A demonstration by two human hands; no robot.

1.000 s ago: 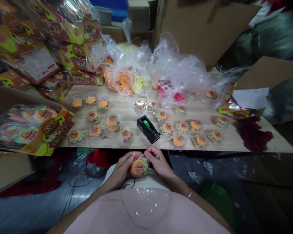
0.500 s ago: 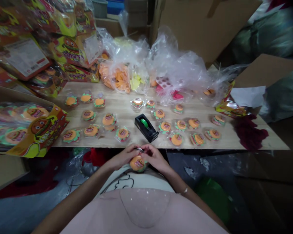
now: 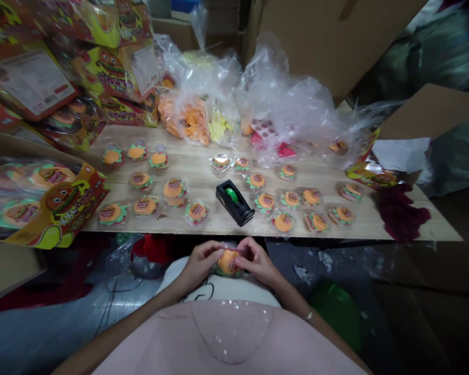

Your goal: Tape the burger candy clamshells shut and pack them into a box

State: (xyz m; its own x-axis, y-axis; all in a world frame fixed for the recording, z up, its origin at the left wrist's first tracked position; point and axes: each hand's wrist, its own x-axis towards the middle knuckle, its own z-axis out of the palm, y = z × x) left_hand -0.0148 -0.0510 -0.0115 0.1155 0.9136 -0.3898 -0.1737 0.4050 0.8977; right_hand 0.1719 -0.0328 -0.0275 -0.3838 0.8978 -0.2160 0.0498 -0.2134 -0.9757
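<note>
Between my two hands, just below the table's front edge, is a burger-shaped candy in a clear plastic case (image 3: 228, 262). My left hand (image 3: 201, 262) grips its left side with thumb and fingers. At its right side my right hand (image 3: 257, 260) is closed on it, thumb pressed over the orange top. The underside of the case is hidden. Straight ahead on the table stands a black tape dispenser (image 3: 235, 203) with a green roll. Several more packed burgers lie to its left and right, among them a burger (image 3: 196, 212) and another burger (image 3: 283, 222).
At left, a printed display box (image 3: 68, 208) holds packed burgers, with stacked wrapped boxes (image 3: 113, 73) behind. Clear bags of orange and yellow pieces (image 3: 191, 122) line the table's back. A dark red cloth (image 3: 402, 213) and an open carton (image 3: 426, 114) are at right.
My hands have turned the burger case and now hold it from both sides, slightly further right. The fingers have spread apart from their earlier bunched position. The view has shifted slightly.
</note>
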